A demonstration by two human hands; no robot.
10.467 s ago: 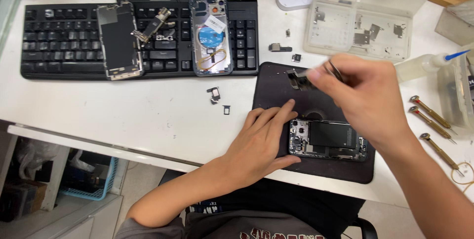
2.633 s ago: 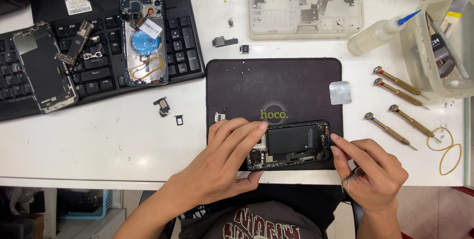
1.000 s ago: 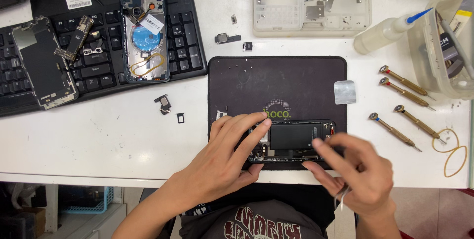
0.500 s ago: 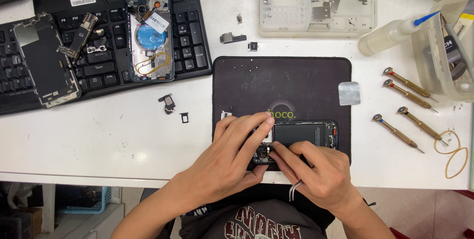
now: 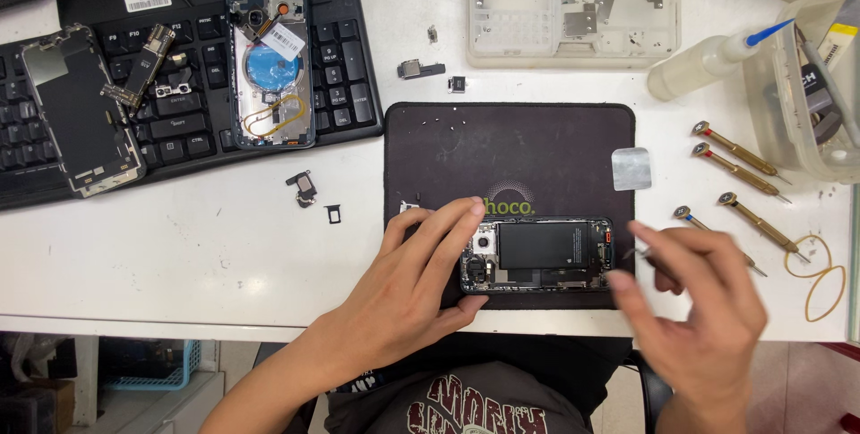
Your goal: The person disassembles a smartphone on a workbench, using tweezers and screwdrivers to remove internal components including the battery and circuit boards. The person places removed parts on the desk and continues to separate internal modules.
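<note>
An opened phone (image 5: 546, 255) with its dark battery exposed lies on a black work mat (image 5: 511, 143) near the table's front edge. My left hand (image 5: 417, 268) rests on the phone's left end, fingers over its top edge and thumb under its lower corner. My right hand (image 5: 703, 304), blurred, hovers just off the phone's right end. It pinches thin dark tweezers (image 5: 643, 257) whose tip points at the phone.
A black keyboard (image 5: 179, 125) at the left carries a phone back housing (image 5: 269, 62) and a detached screen (image 5: 81, 116). A clear parts tray (image 5: 573, 4) sits at the back. Several screwdrivers (image 5: 739, 152), a bottle (image 5: 708, 62), a clear tub (image 5: 806, 94) and rubber bands (image 5: 817, 277) lie at the right.
My right hand has pulled away from over the phone's middle to beyond its right end. My left hand has stayed on the phone's left end.
</note>
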